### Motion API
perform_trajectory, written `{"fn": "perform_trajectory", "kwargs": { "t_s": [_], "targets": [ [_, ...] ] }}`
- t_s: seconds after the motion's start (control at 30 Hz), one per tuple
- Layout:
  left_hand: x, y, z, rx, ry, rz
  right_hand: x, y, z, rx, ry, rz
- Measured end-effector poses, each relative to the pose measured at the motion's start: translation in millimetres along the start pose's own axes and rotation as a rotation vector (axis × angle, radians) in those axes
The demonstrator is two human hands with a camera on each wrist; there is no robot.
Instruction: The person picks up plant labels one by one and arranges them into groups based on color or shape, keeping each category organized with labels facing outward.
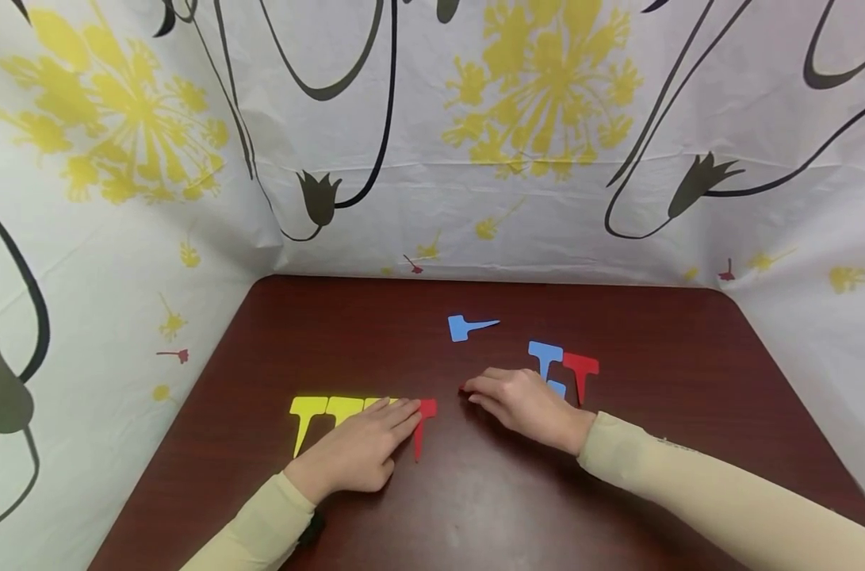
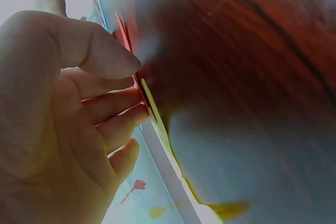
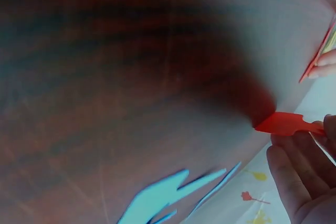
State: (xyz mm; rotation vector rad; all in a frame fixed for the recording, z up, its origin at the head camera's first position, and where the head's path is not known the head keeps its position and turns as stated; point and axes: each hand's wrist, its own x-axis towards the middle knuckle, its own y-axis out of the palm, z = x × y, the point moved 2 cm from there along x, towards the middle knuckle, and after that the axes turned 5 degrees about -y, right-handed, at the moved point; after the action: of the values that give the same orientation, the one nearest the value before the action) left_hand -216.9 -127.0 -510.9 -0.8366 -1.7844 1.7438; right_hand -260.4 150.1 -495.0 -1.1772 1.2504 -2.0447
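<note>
Yellow T-shaped plant labels (image 1: 308, 407) lie side by side in a row, with a red plant label (image 1: 428, 408) at the row's right end. My left hand (image 1: 361, 448) covers part of the row, its extended fingertips resting on the red label at the end. In the right wrist view, my right hand (image 3: 307, 169) pinches another red plant label (image 3: 283, 123) between thumb and fingers. From the head view, only a small bit of that label shows at the fingertips of the right hand (image 1: 528, 404), to the right of the row.
A blue plant label (image 1: 459, 327) lies sideways farther back on the dark brown table (image 1: 361, 317). Beside my right hand are another blue label (image 1: 544, 351), a partly hidden blue one (image 1: 556, 388) and a red one (image 1: 580, 363). Patterned white cloth (image 1: 403, 222) surrounds the table's back and sides.
</note>
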Motion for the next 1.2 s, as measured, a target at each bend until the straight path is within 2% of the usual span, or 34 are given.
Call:
{"fn": "perform_trajectory", "kwargs": {
  "t_s": [0.3,0.53,0.93,1.2],
  "targets": [
    [-4.9,-1.6,1.1,-0.039,0.006,-0.01,0.4,12.8,6.3,0.014,-0.018,0.048],
    [-6.5,-1.1,1.2,-0.041,0.01,-0.036,1.2,17.6,10.3,-0.03,-0.049,0.101],
    [-6.2,0.8,-0.3,-0.029,0.006,-0.022,2.0,23.4,11.4,-0.067,-0.163,0.185],
    [-4.6,1.0,-2.6,-0.022,0.003,-0.014,2.9,28.6,15.6,-0.162,-0.227,0.215]
  ]
}}
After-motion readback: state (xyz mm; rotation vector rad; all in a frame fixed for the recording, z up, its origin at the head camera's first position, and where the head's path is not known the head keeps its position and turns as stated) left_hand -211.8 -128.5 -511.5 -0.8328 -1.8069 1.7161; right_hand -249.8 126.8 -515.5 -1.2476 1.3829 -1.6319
